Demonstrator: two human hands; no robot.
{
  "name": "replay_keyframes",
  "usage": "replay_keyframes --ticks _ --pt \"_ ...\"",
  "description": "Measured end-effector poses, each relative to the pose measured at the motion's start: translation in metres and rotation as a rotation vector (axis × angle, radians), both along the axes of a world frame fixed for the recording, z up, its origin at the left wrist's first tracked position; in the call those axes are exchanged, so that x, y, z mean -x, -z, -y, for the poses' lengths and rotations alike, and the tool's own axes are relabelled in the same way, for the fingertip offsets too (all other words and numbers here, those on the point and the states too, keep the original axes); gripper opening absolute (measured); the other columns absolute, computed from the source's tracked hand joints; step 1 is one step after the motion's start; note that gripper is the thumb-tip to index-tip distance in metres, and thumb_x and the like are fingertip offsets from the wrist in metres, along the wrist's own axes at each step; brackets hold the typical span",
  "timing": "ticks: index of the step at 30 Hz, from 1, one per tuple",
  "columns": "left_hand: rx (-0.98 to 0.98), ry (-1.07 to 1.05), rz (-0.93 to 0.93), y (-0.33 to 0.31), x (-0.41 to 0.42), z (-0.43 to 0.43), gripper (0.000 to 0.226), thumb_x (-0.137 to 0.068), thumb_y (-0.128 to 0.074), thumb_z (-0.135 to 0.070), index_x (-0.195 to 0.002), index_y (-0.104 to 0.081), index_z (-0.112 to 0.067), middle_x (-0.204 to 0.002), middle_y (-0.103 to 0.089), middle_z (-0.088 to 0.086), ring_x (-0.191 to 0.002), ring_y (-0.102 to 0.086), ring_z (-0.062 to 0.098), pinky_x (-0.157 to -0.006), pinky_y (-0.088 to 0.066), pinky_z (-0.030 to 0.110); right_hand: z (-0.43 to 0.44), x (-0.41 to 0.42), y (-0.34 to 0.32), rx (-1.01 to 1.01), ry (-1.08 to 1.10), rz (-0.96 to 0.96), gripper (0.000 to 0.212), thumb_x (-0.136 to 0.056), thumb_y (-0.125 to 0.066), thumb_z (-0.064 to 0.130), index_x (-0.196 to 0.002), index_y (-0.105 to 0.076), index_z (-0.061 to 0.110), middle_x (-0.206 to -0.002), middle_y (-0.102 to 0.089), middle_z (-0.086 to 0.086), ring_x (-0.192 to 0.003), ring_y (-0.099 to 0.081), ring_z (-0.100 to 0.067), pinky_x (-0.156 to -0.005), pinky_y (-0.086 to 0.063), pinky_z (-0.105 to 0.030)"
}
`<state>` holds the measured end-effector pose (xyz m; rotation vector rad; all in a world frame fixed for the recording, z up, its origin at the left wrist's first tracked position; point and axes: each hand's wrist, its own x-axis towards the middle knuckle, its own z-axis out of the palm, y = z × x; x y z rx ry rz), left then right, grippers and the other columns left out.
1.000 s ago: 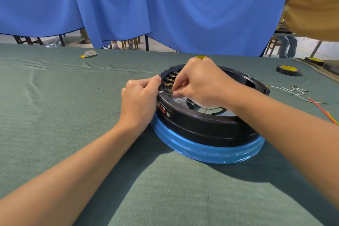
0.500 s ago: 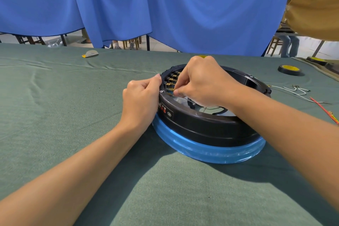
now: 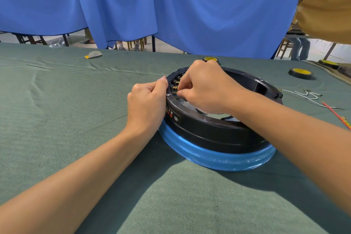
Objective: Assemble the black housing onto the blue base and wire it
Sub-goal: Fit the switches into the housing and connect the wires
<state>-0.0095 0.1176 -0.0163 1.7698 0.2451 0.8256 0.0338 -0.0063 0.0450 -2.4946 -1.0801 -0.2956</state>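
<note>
On the green cloth table (image 3: 57, 119), the round black plastic housing (image 3: 209, 129) sits on the glossy blue base (image 3: 218, 156). The left hand (image 3: 146, 104) grips its outer rim, apparently steadying it while the right hand (image 3: 207, 87), fingers curled, pinches at the brass terminals (image 3: 175, 86) (what it holds is hidden).

Colours: black ring-shaped plastic housing (image 3: 218, 129), red/white markings (image 3: 171, 113), brass-coloured terminals (image 3: 175, 87); glossy blue round base (image 3: 218, 156); dull green cloth worktop (image 3: 57, 110); blue fabric curtain (image 3: 190, 5); black tape roll (image 3: 301, 73), yellow core; white wires (image 3: 307, 97), red wire (image 3: 334, 113).
</note>
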Motion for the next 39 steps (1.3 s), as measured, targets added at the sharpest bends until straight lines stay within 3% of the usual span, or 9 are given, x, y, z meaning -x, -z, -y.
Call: replay_keyframes --ticks 6,11,13,17,21,25,31,35,39 --pt "-0.026 -0.018 0.033 0.002 0.0 0.001 0.058 -0.089 -0.052 -0.038 -0.063 -0.049 0.014 -0.054 -0.04 0.009 -0.054 -0.035 0.017 -0.055 -0.031 0.037 -0.004 0.0 0.001 -0.028 0.01 -0.026 0.013 -0.089 -0.066 0.016 -0.094 -0.077 0.009 -0.087 -0.07 -0.007 -0.082 -0.063 -0.021 -0.075 -0.057 -0.037" --pt "-0.059 -0.054 0.04 0.003 0.0 0.0 0.056 -0.094 -0.054 -0.031 -0.058 -0.044 0.01 -0.051 -0.036 0.007 -0.051 -0.033 0.014 -0.053 -0.027 0.032 0.004 -0.004 -0.002 -0.042 0.008 -0.114 0.014 -0.09 -0.065 0.018 -0.087 -0.079 0.017 -0.067 -0.061 0.012 -0.066 -0.055 -0.003 -0.052 -0.04 -0.014" --pt "-0.073 -0.068 0.046 0.004 -0.001 0.0 0.056 -0.095 -0.055 -0.03 -0.054 -0.041 0.005 -0.047 -0.034 0.001 -0.048 -0.031 0.01 -0.05 -0.026 0.03 0.011 -0.008 -0.006 -0.055 0.023 -0.074 0.018 -0.088 -0.063 0.013 -0.087 -0.079 0.019 -0.064 -0.059 0.016 -0.065 -0.054 0.003 -0.053 -0.038 -0.008" --pt "-0.079 -0.062 0.059 0.005 -0.002 0.0 0.056 -0.096 -0.054 -0.029 -0.055 -0.045 0.008 -0.047 -0.039 0.006 -0.047 -0.034 0.011 -0.048 -0.027 0.028 0.02 -0.018 -0.011 -0.042 0.063 0.028 0.019 -0.087 -0.063 0.005 -0.091 -0.078 0.016 -0.064 -0.062 0.012 -0.068 -0.059 -0.004 -0.068 -0.045 -0.019" --pt "-0.074 -0.051 0.059 0.005 -0.002 -0.001 0.056 -0.096 -0.054 -0.031 -0.062 -0.051 0.014 -0.05 -0.043 0.018 -0.051 -0.038 0.014 -0.051 -0.032 0.033 0.013 -0.019 -0.006 0.028 0.008 0.053 0.015 -0.087 -0.07 0.01 -0.098 -0.078 0.015 -0.069 -0.059 0.01 -0.071 -0.061 -0.01 -0.069 -0.051 -0.025" --pt "-0.081 -0.064 0.051 0.004 -0.002 0.0 0.056 -0.096 -0.055 -0.029 -0.058 -0.048 0.011 -0.047 -0.039 0.005 -0.047 -0.035 0.01 -0.047 -0.028 0.026 0.007 -0.02 -0.002 0.082 -0.066 0.108 0.023 -0.086 -0.063 -0.003 -0.093 -0.079 0.012 -0.092 -0.074 -0.004 -0.082 -0.068 -0.018 -0.077 -0.056 -0.033" --pt "-0.083 -0.063 0.028 0.001 0.0 0.001 0.058 -0.095 -0.054 -0.029 -0.051 -0.038 0.004 -0.046 -0.037 0.008 -0.047 -0.034 0.015 -0.054 -0.035 0.043 0.007 -0.023 -0.001 0.067 -0.074 0.106 0.028 -0.079 -0.058 -0.009 -0.088 -0.079 0.006 -0.091 -0.074 -0.008 -0.084 -0.069 -0.023 -0.077 -0.058 -0.039" --pt "-0.078 -0.047 0.01 0.0 0.001 0.001 0.054 -0.094 -0.053 -0.031 -0.051 -0.044 0.001 -0.048 -0.044 0.007 -0.049 -0.039 0.014 -0.056 -0.041 0.045 0.01 -0.027 -0.003 0.013 -0.026 0.002 0.021 -0.084 -0.066 0.002 -0.092 -0.079 0.015 -0.079 -0.072 0.006 -0.075 -0.064 -0.004 -0.07 -0.053 -0.021" --pt "-0.031 0.044 -0.033 -0.005 0.004 0.004 0.039 -0.083 -0.04 -0.04 -0.068 -0.061 -0.009 -0.081 -0.066 0.026 -0.067 -0.051 0.015 -0.075 -0.05 0.051 0.019 -0.036 -0.009 -0.017 0.052 -0.033 0.017 -0.084 -0.07 0.008 -0.092 -0.078 0.02 -0.067 -0.063 0.013 -0.07 -0.058 0.002 -0.067 -0.043 -0.015"
